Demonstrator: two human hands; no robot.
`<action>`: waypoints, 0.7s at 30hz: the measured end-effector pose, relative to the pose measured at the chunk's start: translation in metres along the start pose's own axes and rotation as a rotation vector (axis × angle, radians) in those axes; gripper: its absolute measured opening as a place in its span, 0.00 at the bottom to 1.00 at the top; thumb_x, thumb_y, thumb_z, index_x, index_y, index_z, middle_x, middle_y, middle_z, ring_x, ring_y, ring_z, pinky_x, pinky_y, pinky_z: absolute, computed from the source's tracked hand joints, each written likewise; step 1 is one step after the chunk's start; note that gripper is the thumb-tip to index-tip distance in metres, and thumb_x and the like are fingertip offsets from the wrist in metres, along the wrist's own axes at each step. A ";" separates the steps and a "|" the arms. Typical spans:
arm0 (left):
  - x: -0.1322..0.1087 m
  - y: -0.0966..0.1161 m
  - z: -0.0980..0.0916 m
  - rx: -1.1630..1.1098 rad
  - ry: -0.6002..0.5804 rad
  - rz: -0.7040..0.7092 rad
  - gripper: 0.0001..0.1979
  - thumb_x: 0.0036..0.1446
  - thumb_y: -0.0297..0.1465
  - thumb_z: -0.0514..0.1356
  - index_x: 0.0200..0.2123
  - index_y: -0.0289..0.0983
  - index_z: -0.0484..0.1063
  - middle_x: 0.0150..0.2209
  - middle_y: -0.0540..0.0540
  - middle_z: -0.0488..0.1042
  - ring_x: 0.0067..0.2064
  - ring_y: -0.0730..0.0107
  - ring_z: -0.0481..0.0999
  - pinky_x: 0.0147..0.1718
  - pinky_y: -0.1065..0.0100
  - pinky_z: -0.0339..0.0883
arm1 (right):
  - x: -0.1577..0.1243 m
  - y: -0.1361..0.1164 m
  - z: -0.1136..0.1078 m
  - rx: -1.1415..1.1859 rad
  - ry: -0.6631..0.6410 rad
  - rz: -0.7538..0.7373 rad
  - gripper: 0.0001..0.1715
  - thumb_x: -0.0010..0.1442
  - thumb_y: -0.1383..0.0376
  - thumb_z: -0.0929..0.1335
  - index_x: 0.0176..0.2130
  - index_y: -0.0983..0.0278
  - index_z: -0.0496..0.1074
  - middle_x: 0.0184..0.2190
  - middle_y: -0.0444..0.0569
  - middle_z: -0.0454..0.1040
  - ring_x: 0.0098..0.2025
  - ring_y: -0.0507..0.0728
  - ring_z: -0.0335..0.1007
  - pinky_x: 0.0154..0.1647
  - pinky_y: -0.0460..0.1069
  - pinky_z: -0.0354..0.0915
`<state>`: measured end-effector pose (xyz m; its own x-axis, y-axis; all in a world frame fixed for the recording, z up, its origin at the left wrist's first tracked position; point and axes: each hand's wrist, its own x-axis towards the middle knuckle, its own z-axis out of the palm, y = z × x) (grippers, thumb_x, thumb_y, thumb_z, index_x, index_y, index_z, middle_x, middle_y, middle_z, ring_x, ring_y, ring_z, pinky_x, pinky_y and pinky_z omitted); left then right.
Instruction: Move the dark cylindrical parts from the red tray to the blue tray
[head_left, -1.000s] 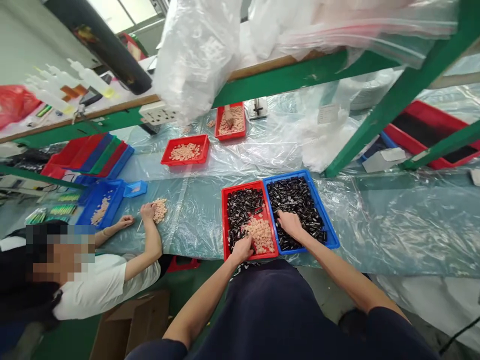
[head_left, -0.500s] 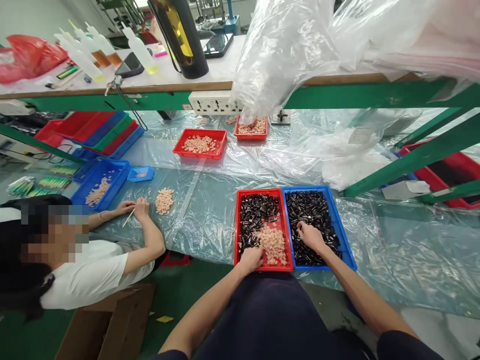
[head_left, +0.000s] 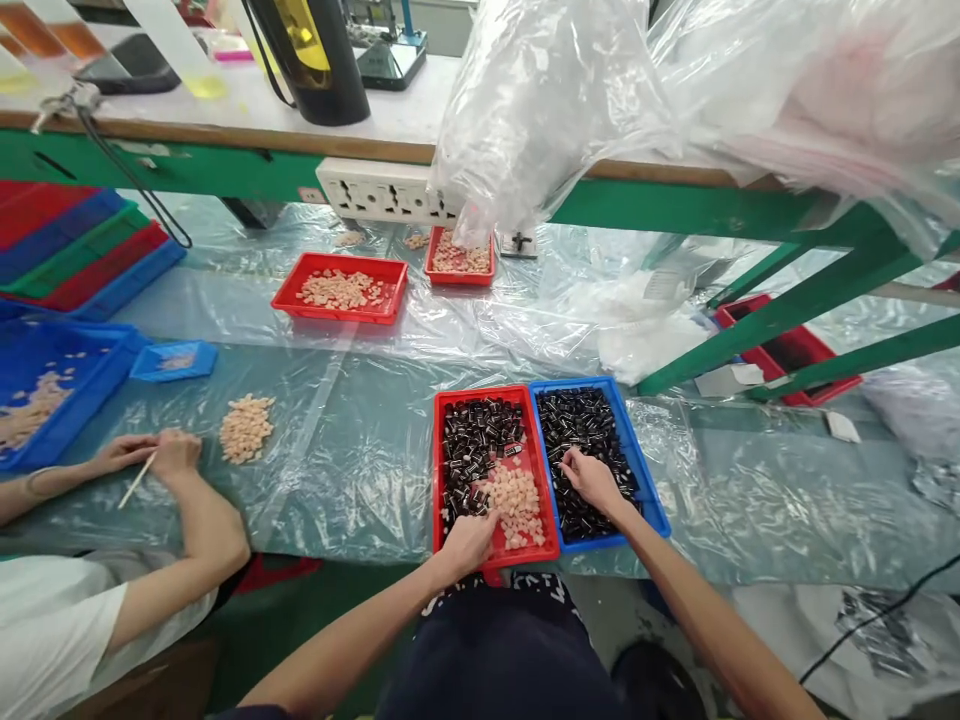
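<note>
My left hand (head_left: pixel 469 543) is over the near left part of a red tray (head_left: pixel 551 535). Its fingers are bent together at the edge of a heap of small beige pieces (head_left: pixel 516 497); whatever they hold is too small to make out. Small black cylindrical parts (head_left: pixel 480 435) fill the tray's far and left side. Against its right side stands a blue tray (head_left: pixel 658 520) full of similar black parts (head_left: pixel 574 415). Above these, my right hand (head_left: pixel 596 482) has thumb and forefinger pinched, and anything between them is hidden.
At the left, a co-worker's hands (head_left: pixel 161 455) hold a thin stick near a beige pile (head_left: pixel 246 428). Two red trays (head_left: pixel 390 300) of beige pieces stand farther back. A green-edged shelf (head_left: pixel 600 205) with a power strip (head_left: pixel 386 192) and hanging plastic bags (head_left: pixel 547 110) crosses above.
The view has swung right, so everything appears farther left. My left fingers have moved slightly toward the beige heap. My right hand stays over the blue tray, still pinched.
</note>
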<state>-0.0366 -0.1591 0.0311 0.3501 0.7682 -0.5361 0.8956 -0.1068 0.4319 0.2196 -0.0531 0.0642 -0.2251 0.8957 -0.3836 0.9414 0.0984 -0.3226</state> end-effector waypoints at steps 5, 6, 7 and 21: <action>-0.019 -0.033 -0.018 -0.123 0.432 -0.246 0.16 0.62 0.32 0.51 0.50 0.39 0.70 0.30 0.49 0.78 0.30 0.70 0.77 0.31 0.73 0.69 | 0.001 -0.008 0.006 0.111 0.058 -0.220 0.13 0.67 0.59 0.60 0.39 0.63 0.68 0.23 0.42 0.69 0.25 0.52 0.66 0.27 0.44 0.54; -0.022 -0.049 -0.022 -0.119 0.537 -0.336 0.18 0.63 0.32 0.46 0.50 0.36 0.69 0.32 0.46 0.79 0.30 0.68 0.78 0.31 0.71 0.69 | 0.000 -0.012 0.011 0.128 0.061 -0.260 0.13 0.67 0.58 0.60 0.39 0.63 0.68 0.23 0.42 0.68 0.24 0.52 0.66 0.27 0.44 0.55; -0.025 -0.067 -0.024 -0.108 0.631 -0.424 0.20 0.64 0.33 0.42 0.49 0.34 0.69 0.32 0.44 0.79 0.31 0.66 0.78 0.31 0.69 0.69 | -0.001 -0.015 0.017 0.144 0.060 -0.305 0.14 0.67 0.58 0.60 0.39 0.63 0.69 0.23 0.42 0.68 0.24 0.52 0.66 0.28 0.45 0.55; -0.038 -0.201 0.019 -0.013 0.874 -0.459 0.16 0.53 0.44 0.49 0.34 0.44 0.72 0.32 0.53 0.79 0.33 0.64 0.77 0.35 0.69 0.68 | -0.107 0.081 0.089 0.391 0.765 -0.147 0.12 0.64 0.58 0.66 0.41 0.62 0.75 0.23 0.42 0.71 0.20 0.49 0.63 0.24 0.42 0.63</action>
<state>-0.2244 -0.1791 -0.0490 -0.3612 0.9299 0.0691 0.8888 0.3209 0.3273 0.2980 -0.1795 0.0022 0.0251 0.9450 0.3262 0.7305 0.2055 -0.6513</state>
